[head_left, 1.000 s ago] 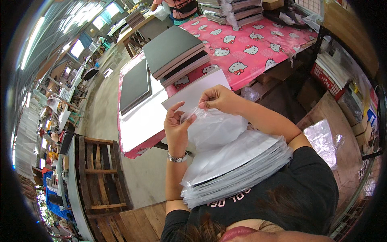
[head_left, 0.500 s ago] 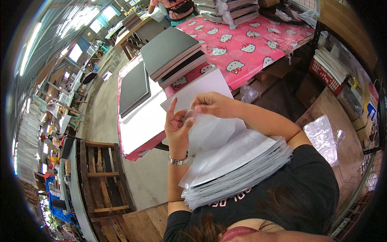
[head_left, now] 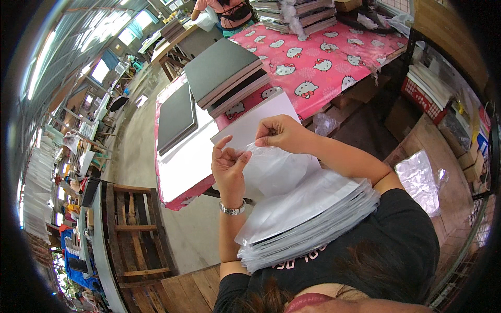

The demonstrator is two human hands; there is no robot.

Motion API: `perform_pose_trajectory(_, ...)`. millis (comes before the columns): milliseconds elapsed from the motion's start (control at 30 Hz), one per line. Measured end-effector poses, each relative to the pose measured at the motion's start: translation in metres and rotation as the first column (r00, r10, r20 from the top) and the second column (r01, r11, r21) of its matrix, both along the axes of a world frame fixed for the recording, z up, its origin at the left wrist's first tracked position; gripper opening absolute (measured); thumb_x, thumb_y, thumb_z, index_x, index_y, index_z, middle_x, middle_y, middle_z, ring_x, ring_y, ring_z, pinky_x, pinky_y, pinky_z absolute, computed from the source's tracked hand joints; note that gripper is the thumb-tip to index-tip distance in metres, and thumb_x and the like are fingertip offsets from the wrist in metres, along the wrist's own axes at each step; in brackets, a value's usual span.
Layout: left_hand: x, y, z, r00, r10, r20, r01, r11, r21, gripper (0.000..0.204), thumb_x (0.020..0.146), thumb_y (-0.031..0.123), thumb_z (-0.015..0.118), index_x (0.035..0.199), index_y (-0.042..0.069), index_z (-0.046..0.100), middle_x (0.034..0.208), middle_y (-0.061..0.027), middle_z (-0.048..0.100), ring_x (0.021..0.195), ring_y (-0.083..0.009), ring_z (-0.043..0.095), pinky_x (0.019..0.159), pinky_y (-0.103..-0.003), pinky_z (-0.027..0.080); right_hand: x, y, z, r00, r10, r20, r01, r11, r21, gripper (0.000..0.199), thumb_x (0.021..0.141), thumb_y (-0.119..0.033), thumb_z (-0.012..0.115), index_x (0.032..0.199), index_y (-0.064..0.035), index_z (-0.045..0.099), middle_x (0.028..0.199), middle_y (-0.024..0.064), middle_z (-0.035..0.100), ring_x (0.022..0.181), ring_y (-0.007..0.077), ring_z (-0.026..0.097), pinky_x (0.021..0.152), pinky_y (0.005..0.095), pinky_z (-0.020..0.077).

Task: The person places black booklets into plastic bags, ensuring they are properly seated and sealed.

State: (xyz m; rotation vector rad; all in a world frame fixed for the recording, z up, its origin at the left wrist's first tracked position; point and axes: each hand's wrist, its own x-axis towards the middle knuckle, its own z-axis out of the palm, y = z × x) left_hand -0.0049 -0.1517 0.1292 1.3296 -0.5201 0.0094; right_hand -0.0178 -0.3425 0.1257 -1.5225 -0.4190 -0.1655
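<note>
Clear, thin plastic bag (head_left: 276,167) held at chest height, topmost on a stack of grey sheets in plastic sleeves (head_left: 308,219) resting against the person's chest. Right hand (head_left: 282,133) fingers pinched shut on the bag's upper edge; left hand (head_left: 227,167) thumb and fingers pinching the mouth nearby. Film looks light, limp, slippery; best gripped at the open edge. Beyond: counter with pink cartoon-print cloth (head_left: 323,57), stacked grey boards (head_left: 224,75).

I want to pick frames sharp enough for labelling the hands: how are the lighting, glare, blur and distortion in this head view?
Head view: bright daylight, blown out at the roof openings upper left; both the left hand and right hand are sharp, without motion blur; the clear plastic bag they pinch shows soft white sheen, hazing its edges; fisheye bends the pink tablecloth edges, and a black rim masks the corners.
</note>
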Motion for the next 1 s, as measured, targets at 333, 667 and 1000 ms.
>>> perform_pose_trajectory(333,-0.011,-0.002,-0.010,0.990,-0.100,-0.095,0.109,0.989,0.096,0.034,0.076,-0.002,0.070,0.107,0.000,0.058,0.074,0.0059,0.048,0.065,-0.0032,0.044,0.062,-0.016,0.038,-0.007,0.015,0.001,0.999,-0.049,-0.001,0.048,0.966,0.255,0.014,0.084,-0.015,0.067,0.080,-0.0031,0.062,0.073,-0.0015,0.056,0.069,0.0051,0.050,0.061,0.0206,0.0405)
perform_pose_trajectory(667,-0.004,0.006,0.008,1.000,0.014,-0.028,-0.016,0.998,-0.066,0.042,0.075,-0.011,0.064,0.114,0.000,0.054,0.082,-0.0009,0.059,0.076,-0.0065,0.055,0.067,-0.019,0.045,-0.002,-0.009,0.006,0.988,0.137,-0.071,-0.135,0.990,0.037,0.018,0.087,-0.017,0.063,0.080,-0.0015,0.061,0.073,0.0002,0.059,0.065,0.0070,0.053,0.057,0.0236,0.0423)
perform_pose_trajectory(1000,-0.005,0.000,-0.008,0.998,-0.042,-0.050,0.044,0.998,0.038,0.027,0.082,0.005,0.067,0.106,0.002,0.055,0.074,0.0034,0.053,0.068,-0.0029,0.046,0.063,-0.016,0.035,0.010,0.000,0.000,0.964,-0.187,0.191,0.159,0.976,0.151,0.023,0.089,-0.022,0.060,0.080,-0.0014,0.063,0.067,0.0018,0.060,0.056,0.0077,0.052,0.052,0.0242,0.0427)
